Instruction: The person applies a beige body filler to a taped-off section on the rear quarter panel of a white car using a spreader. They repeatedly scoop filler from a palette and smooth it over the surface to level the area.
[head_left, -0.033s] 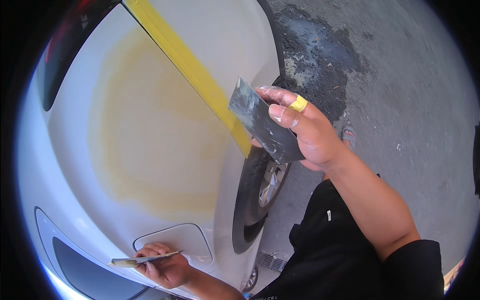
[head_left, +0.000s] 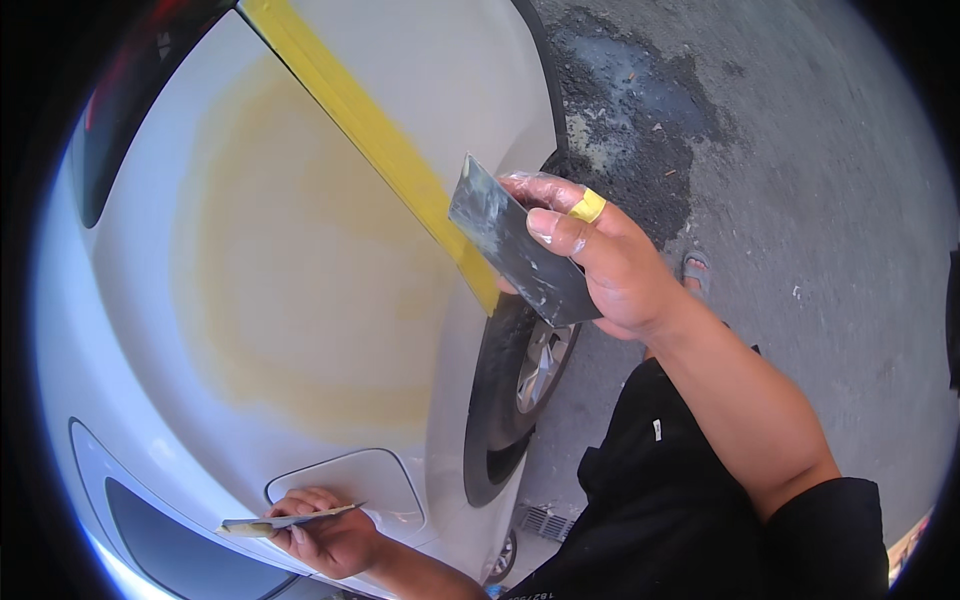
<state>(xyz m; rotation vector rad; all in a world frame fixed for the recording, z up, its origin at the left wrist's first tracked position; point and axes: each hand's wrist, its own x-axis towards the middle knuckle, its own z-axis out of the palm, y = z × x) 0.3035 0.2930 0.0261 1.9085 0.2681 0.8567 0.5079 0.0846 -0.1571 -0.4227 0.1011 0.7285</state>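
Observation:
My right hand (head_left: 615,255) is closed round a dark grey, flat rectangular spreader (head_left: 520,250) smeared with whitish paste. Yellow tape (head_left: 587,206) wraps one finger of that hand, and clear film covers the fingertips. The spreader hangs over the yellow masking tape and the wheel arch. My left hand (head_left: 335,540), low by the fuel flap, pinches a thin flat putty knife (head_left: 290,520) seen nearly edge-on, with yellowish paste at its left end. Between the hands and the tail light lies a pale sanded patch (head_left: 310,250) with a yellowish border on the white car panel (head_left: 140,260).
Yellow masking tape (head_left: 370,140) runs along the panel seam. The fuel flap (head_left: 385,480) is closed, right by my left hand. A wheel (head_left: 540,365) stands beneath the arch. On the grey ground (head_left: 800,200) is a dark wet patch (head_left: 640,120). A sandalled foot (head_left: 697,268) shows behind my right wrist.
My right hand has shifted slightly left with the spreader, toward the panel. My left hand and the putty knife stay in place.

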